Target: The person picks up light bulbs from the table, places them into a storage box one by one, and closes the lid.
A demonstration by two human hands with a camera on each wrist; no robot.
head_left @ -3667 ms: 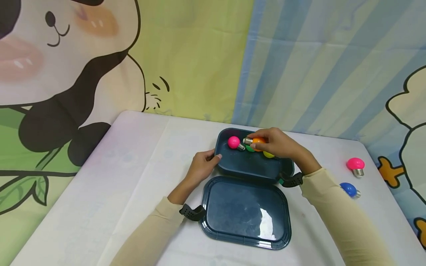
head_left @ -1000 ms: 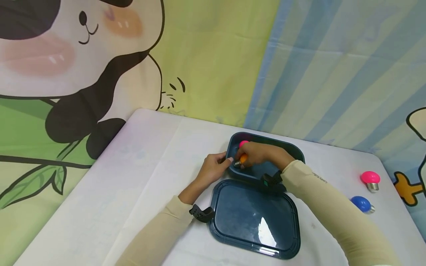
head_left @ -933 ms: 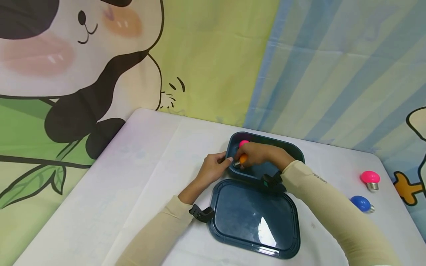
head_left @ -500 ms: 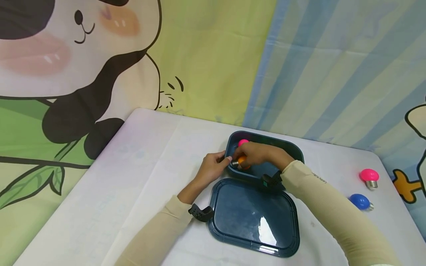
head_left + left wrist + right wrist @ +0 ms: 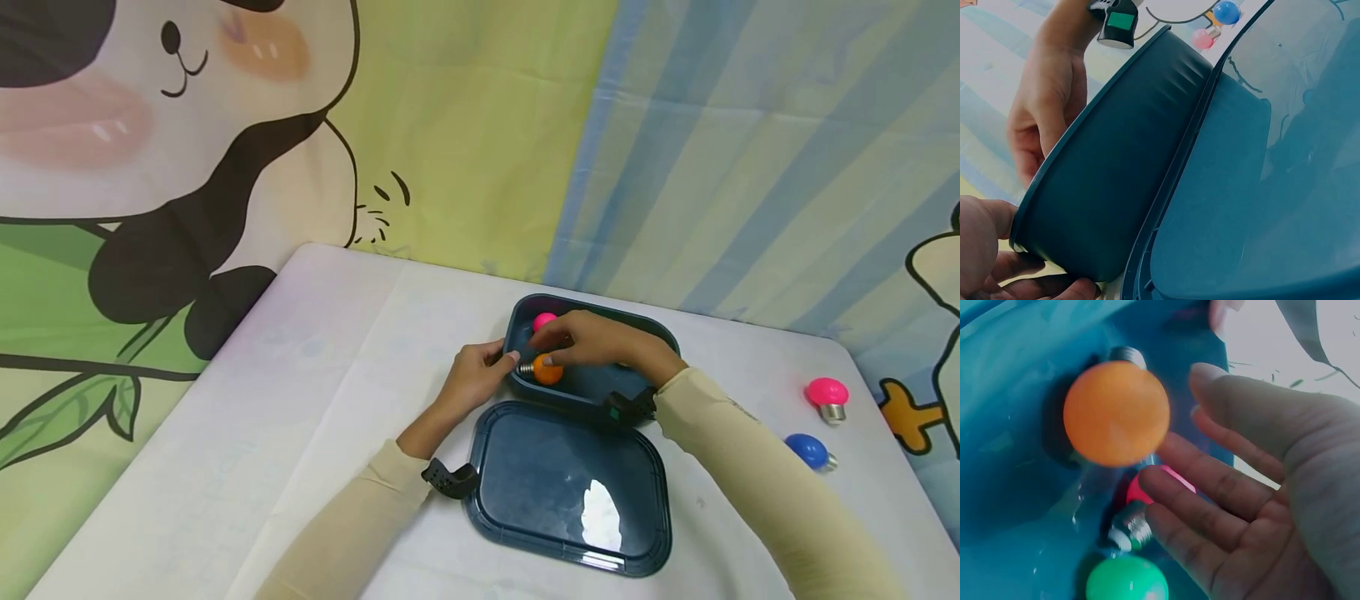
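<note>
My left hand (image 5: 472, 377) grips the left end of a dark blue plastic box (image 5: 600, 385), thumb at the rim. Inside that box, at the near left corner, an orange light bulb (image 5: 548, 369) lies on its side, its metal base pointing left. My right hand (image 5: 600, 337) hovers over the box with fingers loose and apart, just clear of the orange bulb in the right wrist view. Beyond it lie a pink bulb (image 5: 543, 320) and a green bulb (image 5: 1127, 581). The right hand hides much of the box's inside in the head view.
Directly in front of the box lies its dark blue lid (image 5: 562, 483). On the right side of the white table (image 5: 337, 400) are another pink bulb (image 5: 827, 392) and a blue bulb (image 5: 806, 451). A printed cloth hangs behind the table.
My right hand carried the orange bulb to the box's near left corner, let it go and rose slightly to the right. The left hand keeps its grip on the box.
</note>
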